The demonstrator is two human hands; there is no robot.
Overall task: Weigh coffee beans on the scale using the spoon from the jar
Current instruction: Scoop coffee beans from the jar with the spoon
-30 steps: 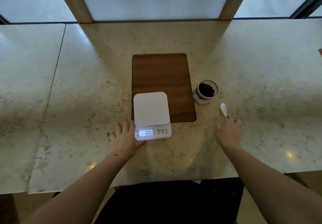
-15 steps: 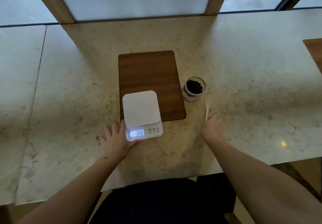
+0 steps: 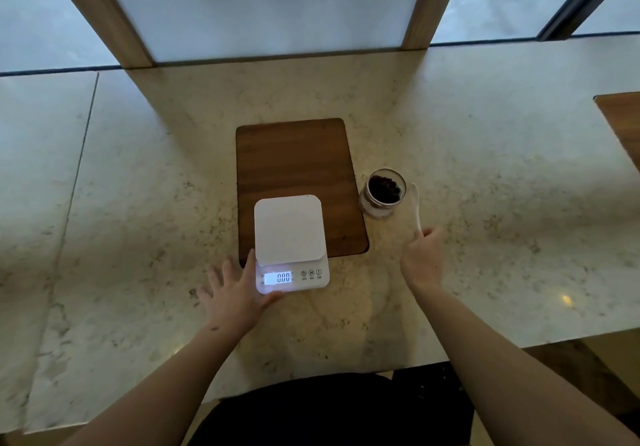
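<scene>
A white digital scale [image 3: 289,229] with a lit display sits at the near edge of a brown wooden board [image 3: 294,161]; its platform is bare. My left hand [image 3: 233,293] lies flat, fingers spread, against the scale's front left corner. A small glass jar [image 3: 382,193] of dark coffee beans stands just right of the board. A white spoon [image 3: 415,208] lies right of the jar, bowl pointing away. My right hand [image 3: 423,258] pinches the near end of its handle.
The counter [image 3: 485,168] is pale marble with a seam on the left. Another wooden board [image 3: 623,123] shows at the far right edge. Wooden window posts rise at the back. The counter's front edge runs just below my forearms.
The spoon's bowl has swung towards the jar as my right hand closed on its handle. My left hand stays at the scale.
</scene>
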